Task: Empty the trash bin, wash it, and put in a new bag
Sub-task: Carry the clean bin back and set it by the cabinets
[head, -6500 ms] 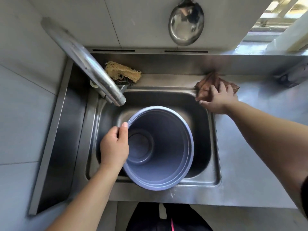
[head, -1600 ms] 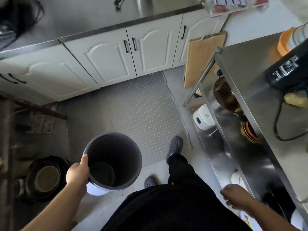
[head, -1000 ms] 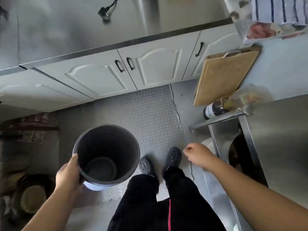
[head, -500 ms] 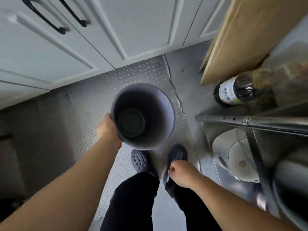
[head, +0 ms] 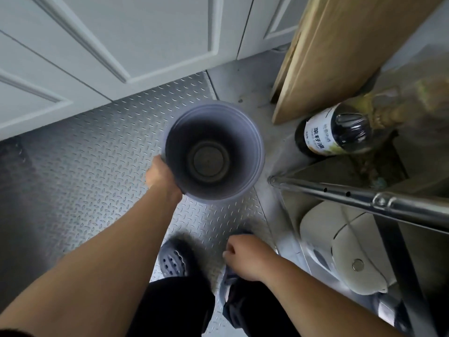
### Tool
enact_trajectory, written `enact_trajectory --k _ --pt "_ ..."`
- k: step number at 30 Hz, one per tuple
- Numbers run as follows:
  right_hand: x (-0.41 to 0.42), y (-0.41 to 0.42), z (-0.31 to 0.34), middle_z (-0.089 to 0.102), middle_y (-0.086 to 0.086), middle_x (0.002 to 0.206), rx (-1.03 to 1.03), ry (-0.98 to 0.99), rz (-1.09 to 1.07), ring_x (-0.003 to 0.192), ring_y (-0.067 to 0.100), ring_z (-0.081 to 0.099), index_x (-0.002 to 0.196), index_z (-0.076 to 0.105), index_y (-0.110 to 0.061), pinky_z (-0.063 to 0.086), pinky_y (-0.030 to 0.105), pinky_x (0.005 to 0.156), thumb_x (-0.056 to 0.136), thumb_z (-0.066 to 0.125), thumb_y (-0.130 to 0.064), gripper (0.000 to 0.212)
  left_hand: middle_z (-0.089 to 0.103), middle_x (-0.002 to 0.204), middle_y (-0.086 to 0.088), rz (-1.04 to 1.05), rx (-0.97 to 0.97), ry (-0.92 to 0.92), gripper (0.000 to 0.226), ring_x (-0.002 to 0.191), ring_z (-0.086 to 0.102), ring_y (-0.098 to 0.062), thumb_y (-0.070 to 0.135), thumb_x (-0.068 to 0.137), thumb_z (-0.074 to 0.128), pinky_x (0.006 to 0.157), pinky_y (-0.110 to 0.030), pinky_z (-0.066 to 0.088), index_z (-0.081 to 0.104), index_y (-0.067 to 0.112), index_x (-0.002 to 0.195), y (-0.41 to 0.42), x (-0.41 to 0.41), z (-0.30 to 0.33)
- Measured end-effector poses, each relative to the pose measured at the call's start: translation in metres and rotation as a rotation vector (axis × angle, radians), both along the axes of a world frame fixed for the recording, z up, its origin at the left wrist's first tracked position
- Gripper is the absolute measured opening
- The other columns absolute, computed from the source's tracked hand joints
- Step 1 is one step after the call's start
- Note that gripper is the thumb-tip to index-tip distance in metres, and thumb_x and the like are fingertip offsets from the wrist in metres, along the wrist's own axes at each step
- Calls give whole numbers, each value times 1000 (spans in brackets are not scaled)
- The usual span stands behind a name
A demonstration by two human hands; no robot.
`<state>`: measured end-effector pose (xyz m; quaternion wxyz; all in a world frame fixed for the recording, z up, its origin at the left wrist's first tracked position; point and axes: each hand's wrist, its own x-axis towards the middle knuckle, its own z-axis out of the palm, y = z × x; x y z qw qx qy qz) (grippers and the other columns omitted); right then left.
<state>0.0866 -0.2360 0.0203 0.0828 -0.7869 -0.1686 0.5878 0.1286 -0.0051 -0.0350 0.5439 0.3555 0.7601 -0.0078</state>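
- My left hand [head: 160,177] gripped the near-left rim of the grey trash bin [head: 213,152] — upright, mouth up, no bag inside, over the checker-plate floor [head: 97,154].
- My right hand [head: 245,256] hung loosely curled above my shoes, holding nothing.
- A dark labelled bottle [head: 332,132] lay beside the bin — just right of it, below a wooden board [head: 340,49].

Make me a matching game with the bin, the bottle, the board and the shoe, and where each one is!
Things:
1. bin
2. bottle
3. board
4. shoe

Places:
A. leaning upright against the cabinet corner
B. held at its rim by the left hand
C. on the person's foot, on the metal floor
D. lying tilted on the floor below the board

Pairs: 1-B, 2-D, 3-A, 4-C
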Motion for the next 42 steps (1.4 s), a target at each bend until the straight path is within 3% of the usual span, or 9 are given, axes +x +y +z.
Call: enact_trajectory --k 9,12,16,21,24,30,34,39,42 --pt "5 0 -14 66 3 96 -7 31 -34 91 25 61 88 61 -19 39 29 69 89 49 -34 19 56 69 -1 -31 -20 41 21 61 51 -21 26 85 41 50 -25 40 58 19 75 -2 -8 -26" --pt "4 1 -13 67 3 94 -25 32 -50 89 25 61 90 63 -16 43 31 69 89 49 -33 22 46 68 1 -118 -20 11 21 76 50 -28 26 90 44 60 -30 42 47 21 69 5 -17 -24" --pt "-1 0 -2 66 2 88 -43 -20 -89 83 23 60 87 62 -16 40 30 65 91 49 -34 23 42 69 4 -414 19 86 27 88 47 -25 29 93 43 77 -38 43 40 25 66 19 -49 -6" --pt "-30 -17 46 51 -3 74 -99 -100 -68 77 24 51 73 48 -19 33 30 64 94 48 -29 24 44 67 -6 -1054 -148 172 28 65 44 -23 22 96 43 61 -34 45 47 8 72 3 -103 63" --pt "-60 -31 96 58 4 86 -114 -117 -35 85 27 57 74 46 -20 35 31 65 95 45 -29 23 53 71 -5 -1217 -149 181 31 64 49 -19 23 98 45 61 -30 46 52 7 73 -8 -138 120" --pt "-65 -44 225 67 -1 89 -169 -16 28 84 17 62 83 60 -20 48 30 72 91 45 -29 19 53 70 -2 -1185 -121 155 40 65 49 -18 32 100 42 69 -30 46 51 12 66 -11 -184 266" --pt "-53 -41 315 60 -2 71 -129 -63 89 68 12 57 65 53 -21 39 25 57 91 49 -29 28 54 77 -7 -1167 -95 129 34 69 49 -21 27 97 44 67 -31 43 53 7 71 -12 -221 368" --pt "-44 -40 397 66 9 73 -43 -113 187 71 24 61 72 61 -8 46 33 64 88 52 -26 25 57 78 -5 -986 -49 172 31 65 49 -18 27 92 46 59 -28 43 59 2 79 -14 -287 460" --pt "-38 -52 428 57 6 64 -47 -82 292 58 19 51 61 49 -14 40 31 58 86 54 -22 26 54 75 -6 -781 -34 205 28 64 47 -19 26 91 46 59 -30 41 55 5 74 -32 -337 493"
